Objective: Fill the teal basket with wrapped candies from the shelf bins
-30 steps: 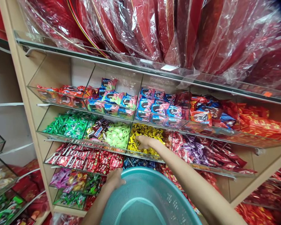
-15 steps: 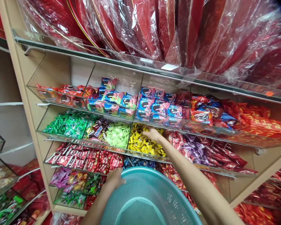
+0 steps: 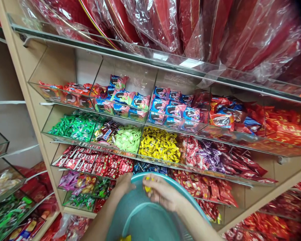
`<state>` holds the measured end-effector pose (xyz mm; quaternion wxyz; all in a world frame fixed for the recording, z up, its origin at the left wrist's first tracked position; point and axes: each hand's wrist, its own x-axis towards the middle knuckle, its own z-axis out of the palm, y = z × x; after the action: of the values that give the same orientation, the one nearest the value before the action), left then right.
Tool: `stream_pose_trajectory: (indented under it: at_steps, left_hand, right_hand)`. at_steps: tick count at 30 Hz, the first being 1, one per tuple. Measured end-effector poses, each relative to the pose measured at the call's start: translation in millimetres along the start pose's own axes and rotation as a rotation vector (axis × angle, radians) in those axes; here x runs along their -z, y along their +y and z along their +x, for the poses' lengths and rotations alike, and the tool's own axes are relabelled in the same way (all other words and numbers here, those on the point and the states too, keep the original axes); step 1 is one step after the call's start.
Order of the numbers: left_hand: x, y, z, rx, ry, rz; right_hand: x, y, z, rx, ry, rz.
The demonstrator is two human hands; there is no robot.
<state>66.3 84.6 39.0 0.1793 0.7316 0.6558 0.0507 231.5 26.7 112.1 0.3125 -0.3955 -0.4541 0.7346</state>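
Note:
My left hand (image 3: 124, 184) grips the rim of a teal plastic basket (image 3: 137, 201) on its left side. Over the basket's inside is my right hand (image 3: 163, 192), its fingers closed around yellow-wrapped candy (image 3: 148, 185). A yellow piece (image 3: 125, 238) lies low in the basket at the bottom edge of the view. Beyond the basket, a clear shelf compartment holds a heap of yellow-wrapped candies (image 3: 160, 144). How many pieces my right hand holds is hidden by the fingers.
Beside the yellow heap are light green candies (image 3: 129, 139) and purple-wrapped candies (image 3: 210, 157). Blue-and-pink cookie packets (image 3: 174, 108) fill the tier above. A glass shelf (image 3: 130, 55) with plastic-wrapped red items overhangs them. A wooden side panel (image 3: 27, 100) bounds the left.
My right hand has come back from the yellow candy compartment to above the basket, now holding yellow candy. A yellow piece now shows in the basket. The view has shifted slightly.

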Motion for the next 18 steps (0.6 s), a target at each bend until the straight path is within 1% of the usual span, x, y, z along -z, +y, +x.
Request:
stream_pose_trajectory:
  at_steps: [2,3,5,7,14,16,18]
  left_hand:
    - [-0.7,0.0,0.3,-0.003,0.008,0.009]
    - [-1.5,-0.2,0.6,-0.011,0.018,0.016]
    - [-3.3,-1.0,1.5,-0.026,0.031,0.031]
    - [-4.7,-1.5,2.5,-0.035,0.03,0.037]
    - [-3.5,-0.3,3.4,-0.02,0.006,0.037]
    - [-3.3,-0.2,3.2,-0.02,0.007,0.04]
    - [-3.3,-0.3,3.1,-0.026,0.006,0.046]
  right_hand:
    - [-1.0,35.9,-1.4,-0.159,0.005,0.088]
    - [-1.0,49.8,-1.4,-0.211,0.008,0.114]
    - [-0.8,68.5,-1.2,-0.273,-0.003,0.137]
    - [-0.6,76.4,-1.5,-0.281,-0.026,0.143]
    - [-5.1,80.4,-4.3,-0.271,-0.14,0.133]
    - [-9.3,87.0,-5.0,-0.262,-0.178,0.096]
    - [-15.1,97.2,-5.1,-0.243,-0.189,0.01]
